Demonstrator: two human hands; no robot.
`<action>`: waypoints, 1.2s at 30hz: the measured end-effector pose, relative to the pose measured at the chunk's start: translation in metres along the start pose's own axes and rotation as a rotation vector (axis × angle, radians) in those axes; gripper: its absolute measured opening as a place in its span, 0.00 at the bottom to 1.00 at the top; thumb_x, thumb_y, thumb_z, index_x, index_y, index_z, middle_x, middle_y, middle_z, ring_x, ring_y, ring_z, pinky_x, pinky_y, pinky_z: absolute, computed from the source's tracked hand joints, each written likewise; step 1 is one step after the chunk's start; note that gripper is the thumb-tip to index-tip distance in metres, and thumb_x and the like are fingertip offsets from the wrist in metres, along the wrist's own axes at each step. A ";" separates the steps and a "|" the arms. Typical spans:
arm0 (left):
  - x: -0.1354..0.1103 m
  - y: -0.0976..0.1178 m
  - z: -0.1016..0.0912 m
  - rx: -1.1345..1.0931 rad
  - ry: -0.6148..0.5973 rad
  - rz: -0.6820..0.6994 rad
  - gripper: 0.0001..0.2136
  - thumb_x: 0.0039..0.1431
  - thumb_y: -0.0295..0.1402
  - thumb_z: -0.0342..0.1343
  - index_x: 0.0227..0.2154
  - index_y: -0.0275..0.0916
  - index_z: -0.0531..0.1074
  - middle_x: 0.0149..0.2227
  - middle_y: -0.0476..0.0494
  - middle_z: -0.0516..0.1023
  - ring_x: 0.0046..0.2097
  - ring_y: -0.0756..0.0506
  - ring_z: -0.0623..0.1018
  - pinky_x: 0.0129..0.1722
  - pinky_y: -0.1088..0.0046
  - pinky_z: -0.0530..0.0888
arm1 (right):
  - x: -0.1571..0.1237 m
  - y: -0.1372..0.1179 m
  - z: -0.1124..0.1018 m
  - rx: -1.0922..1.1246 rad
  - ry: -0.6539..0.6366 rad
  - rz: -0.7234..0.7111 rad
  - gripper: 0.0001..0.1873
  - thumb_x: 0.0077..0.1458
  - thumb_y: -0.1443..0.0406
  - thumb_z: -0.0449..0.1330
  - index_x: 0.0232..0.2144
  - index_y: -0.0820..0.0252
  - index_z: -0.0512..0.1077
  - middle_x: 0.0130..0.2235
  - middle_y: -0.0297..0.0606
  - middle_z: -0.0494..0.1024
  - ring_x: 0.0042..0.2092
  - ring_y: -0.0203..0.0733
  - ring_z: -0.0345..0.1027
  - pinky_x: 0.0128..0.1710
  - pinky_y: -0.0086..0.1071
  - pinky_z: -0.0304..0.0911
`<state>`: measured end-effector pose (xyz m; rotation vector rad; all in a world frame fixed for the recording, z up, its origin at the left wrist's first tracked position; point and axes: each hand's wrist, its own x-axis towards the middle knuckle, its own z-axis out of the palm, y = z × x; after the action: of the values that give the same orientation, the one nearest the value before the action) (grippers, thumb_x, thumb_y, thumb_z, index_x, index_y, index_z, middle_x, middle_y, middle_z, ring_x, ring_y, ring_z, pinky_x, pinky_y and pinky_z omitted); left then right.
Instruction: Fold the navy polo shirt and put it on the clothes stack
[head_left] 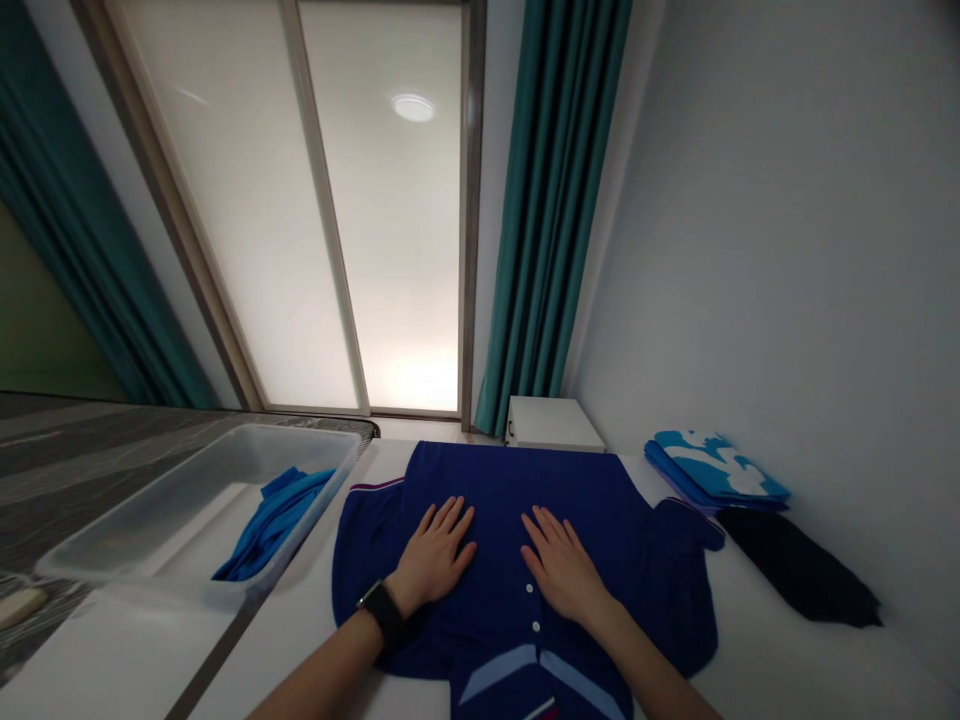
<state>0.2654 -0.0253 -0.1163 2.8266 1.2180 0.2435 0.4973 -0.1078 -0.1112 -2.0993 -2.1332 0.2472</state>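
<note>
A dark blue polo shirt lies spread on the white table, front side up, its collar toward me. Light blue stripes mark the collar, and white buttons run up the placket. Flat on the left half of the shirt rests my left hand, fingers stretched out, with a black watch on the wrist. My right hand lies on the right half beside the placket, its fingers extended too. Neither hand grips the fabric. Both sleeves are laid out to the sides.
On the left stands a clear plastic bin with a bright blue garment inside. Folded blue clothes and a black garment lie at the right by the wall. A small white cabinet stands behind the table.
</note>
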 end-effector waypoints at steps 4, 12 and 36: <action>0.007 -0.009 0.009 -0.023 0.000 -0.003 0.27 0.68 0.46 0.41 0.66 0.42 0.55 0.68 0.40 0.55 0.68 0.40 0.55 0.65 0.53 0.55 | 0.003 0.002 0.012 -0.002 0.005 -0.019 0.34 0.66 0.50 0.32 0.68 0.57 0.50 0.69 0.39 0.48 0.70 0.45 0.37 0.67 0.48 0.34; 0.068 -0.060 -0.006 0.087 0.030 -0.230 0.27 0.67 0.42 0.41 0.65 0.33 0.56 0.68 0.34 0.55 0.69 0.39 0.54 0.65 0.56 0.53 | 0.054 0.042 0.004 -0.061 0.038 0.128 0.34 0.66 0.52 0.36 0.68 0.61 0.50 0.69 0.40 0.48 0.70 0.45 0.37 0.67 0.47 0.35; -0.015 -0.079 -0.016 0.002 0.184 -0.312 0.22 0.67 0.38 0.43 0.59 0.35 0.65 0.62 0.35 0.66 0.64 0.39 0.64 0.63 0.55 0.60 | 0.077 0.029 0.018 -0.203 0.146 0.012 0.28 0.62 0.66 0.42 0.63 0.64 0.61 0.65 0.47 0.60 0.67 0.50 0.47 0.66 0.54 0.36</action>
<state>0.1959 0.0179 -0.1110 2.6108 1.6704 0.4913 0.5199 -0.0307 -0.1362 -2.1604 -2.1393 -0.1241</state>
